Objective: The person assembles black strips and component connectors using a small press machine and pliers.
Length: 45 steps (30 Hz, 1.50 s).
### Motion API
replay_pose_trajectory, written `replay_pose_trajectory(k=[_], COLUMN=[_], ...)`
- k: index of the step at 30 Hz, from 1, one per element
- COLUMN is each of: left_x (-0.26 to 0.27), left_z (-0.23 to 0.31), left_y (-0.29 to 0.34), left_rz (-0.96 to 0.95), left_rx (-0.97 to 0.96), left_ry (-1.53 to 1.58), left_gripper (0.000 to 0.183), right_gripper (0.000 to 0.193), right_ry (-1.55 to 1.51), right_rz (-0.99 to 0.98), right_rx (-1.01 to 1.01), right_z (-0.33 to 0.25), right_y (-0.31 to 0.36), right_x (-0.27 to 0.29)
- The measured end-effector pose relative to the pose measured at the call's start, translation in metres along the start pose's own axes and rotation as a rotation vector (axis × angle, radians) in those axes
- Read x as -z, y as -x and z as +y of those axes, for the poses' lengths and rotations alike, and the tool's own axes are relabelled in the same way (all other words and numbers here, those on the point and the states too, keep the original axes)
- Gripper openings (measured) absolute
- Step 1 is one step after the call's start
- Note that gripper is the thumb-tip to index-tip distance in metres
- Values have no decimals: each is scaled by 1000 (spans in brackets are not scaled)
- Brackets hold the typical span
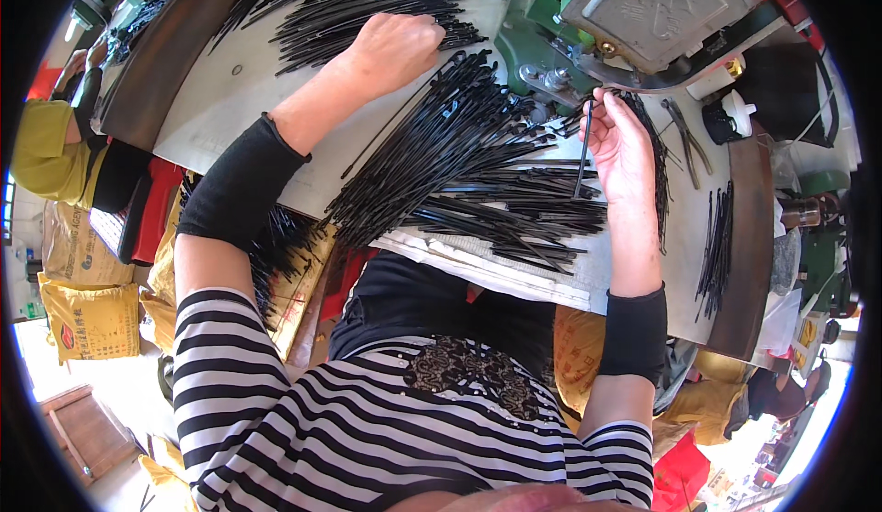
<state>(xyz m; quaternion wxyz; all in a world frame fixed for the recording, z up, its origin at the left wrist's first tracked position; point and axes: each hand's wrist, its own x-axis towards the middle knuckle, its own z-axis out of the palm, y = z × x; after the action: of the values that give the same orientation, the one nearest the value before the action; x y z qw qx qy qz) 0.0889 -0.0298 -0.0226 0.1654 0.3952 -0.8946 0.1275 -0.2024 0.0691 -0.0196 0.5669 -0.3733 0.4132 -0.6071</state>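
Observation:
My right hand [628, 158] pinches a thin black rod [583, 155] between thumb and fingers, beside the green machine. The rod points down toward a heap of similar black rods [514, 201] on the grey tabletop [230, 130]. Fingers curled in, my left hand [395, 48] is closed over the far bundle of black rods [312, 29]; whatever it grips is hidden. Between my hands a large slanting pile of black rods [427, 140] spreads across the table, with small hooked or looped ends at its far side.
A green machine [514, 48] with a metal block [657, 11] stands at the far edge. Pliers [686, 142] and a smaller rod bundle [715, 250] lie on the right. A brown curved rim [175, 52] borders the left. Yellow sacks [89, 319] and another person's sleeve [46, 140] are farther left.

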Motion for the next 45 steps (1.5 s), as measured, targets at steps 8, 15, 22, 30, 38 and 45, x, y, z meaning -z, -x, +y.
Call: replay_pose_trajectory(k=[8, 15, 22, 30, 38, 45], left_x=[15, 8, 13, 25, 13, 18], left_z=[0, 5, 9, 28, 62, 62], left_y=[0, -1, -3, -17, -27, -30], left_rz=[93, 0, -48, -131, -454, -390], left_rx=[36, 44, 35, 100, 237, 333], left_ry=[336, 301, 236, 940, 1510, 1493], left_gripper=[12, 15, 18, 26, 31, 29], right_gripper=[23, 22, 23, 23, 26, 27], right_ry=[102, 285, 314, 466, 608, 574], right_rz=[-77, -193, -188, -223, -254, -208], right_rx=[-86, -179, -177, -182, -149, -109], right_z=[-6, -5, -7, -13, -7, -12], right_y=[7, 14, 15, 14, 16, 19], right_x=[-13, -29, -27, -40, -42, -41])
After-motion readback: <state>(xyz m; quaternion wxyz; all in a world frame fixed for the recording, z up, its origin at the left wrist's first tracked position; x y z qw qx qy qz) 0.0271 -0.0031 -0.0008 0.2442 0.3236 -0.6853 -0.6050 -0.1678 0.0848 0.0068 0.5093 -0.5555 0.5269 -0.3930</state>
